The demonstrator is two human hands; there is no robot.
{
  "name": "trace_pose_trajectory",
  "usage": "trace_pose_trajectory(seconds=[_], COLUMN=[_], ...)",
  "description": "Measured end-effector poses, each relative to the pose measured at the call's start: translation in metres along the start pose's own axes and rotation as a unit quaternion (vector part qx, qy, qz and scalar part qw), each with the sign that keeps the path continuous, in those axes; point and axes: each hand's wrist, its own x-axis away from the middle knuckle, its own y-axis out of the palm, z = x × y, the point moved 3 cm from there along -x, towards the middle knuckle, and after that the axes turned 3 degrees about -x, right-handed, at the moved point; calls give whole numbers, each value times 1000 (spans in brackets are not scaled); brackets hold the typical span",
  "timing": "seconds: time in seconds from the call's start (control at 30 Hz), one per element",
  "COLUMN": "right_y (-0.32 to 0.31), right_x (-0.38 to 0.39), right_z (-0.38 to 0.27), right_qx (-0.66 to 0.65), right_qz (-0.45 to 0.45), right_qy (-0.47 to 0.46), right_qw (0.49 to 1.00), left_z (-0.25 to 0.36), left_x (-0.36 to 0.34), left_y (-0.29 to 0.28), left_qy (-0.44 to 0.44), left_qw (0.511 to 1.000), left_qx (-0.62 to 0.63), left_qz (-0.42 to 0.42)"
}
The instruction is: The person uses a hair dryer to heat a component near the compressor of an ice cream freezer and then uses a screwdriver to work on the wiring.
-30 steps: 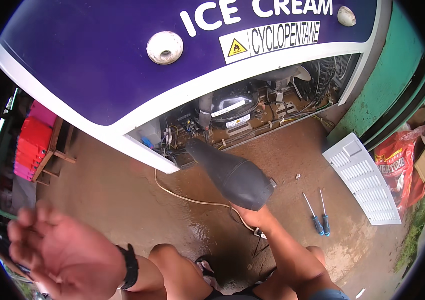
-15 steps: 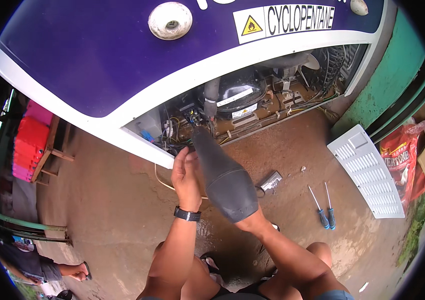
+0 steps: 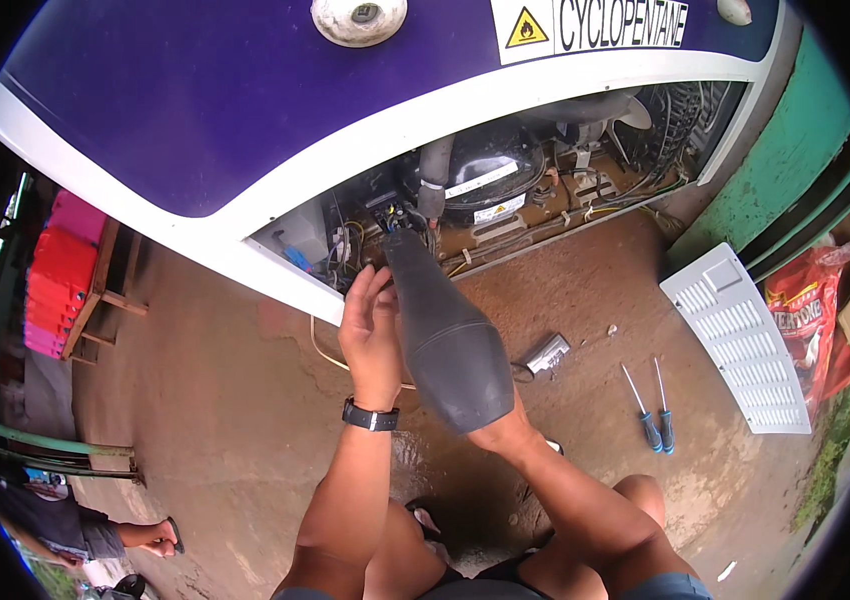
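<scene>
My right hand point(image 3: 508, 425) is closed at the wide rear end of a black blower point(image 3: 457, 362); most of the fingers are hidden behind it. The blower's tapered nozzle points into the low machine compartment of a purple and white freezer point(image 3: 175, 120). Its tip is close to the wiring point(image 3: 392, 215) beside a black compressor point(image 3: 490, 172). On the nozzle's left side is my left hand point(image 3: 373, 335), upright with its fingers stretched out and a dark watch on the wrist. Whether its fingertips touch the nozzle I cannot tell.
Two blue-handled screwdrivers point(image 3: 659, 428) and a small grey device point(image 3: 547, 354) lie on the wet concrete floor. A white vented panel point(image 3: 740, 340) lies at the right by a green post point(image 3: 760, 185). Red and pink crates point(image 3: 60, 285) and another person's leg point(image 3: 145, 537) are at left.
The view has shifted slightly, so the freezer sits higher in the picture. The blower's rear end has moved a little left. Both hands keep nearly the same pose.
</scene>
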Motion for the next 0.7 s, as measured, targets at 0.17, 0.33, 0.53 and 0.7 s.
trace_pose_trajectory(seconds=[0.17,0.33,0.53,0.7], right_y=[2,-2,-8,-5], right_x=[5,-1,-5,-7], right_z=[7,1,4,6], right_qx=[36,30,-17,-101], right_qz=[5,32,-3,-21], right_qy=[-53,-6,-31,39], right_qw=[998,999,999,994], left_z=[-7,-17,-15,-26], left_x=[-1,6,29,24], left_y=[3,1,1,-13], left_qy=[18,-6,-21,-112], left_qw=[999,990,987,974], left_qx=[27,135,60,88], left_qz=[-7,26,151,177])
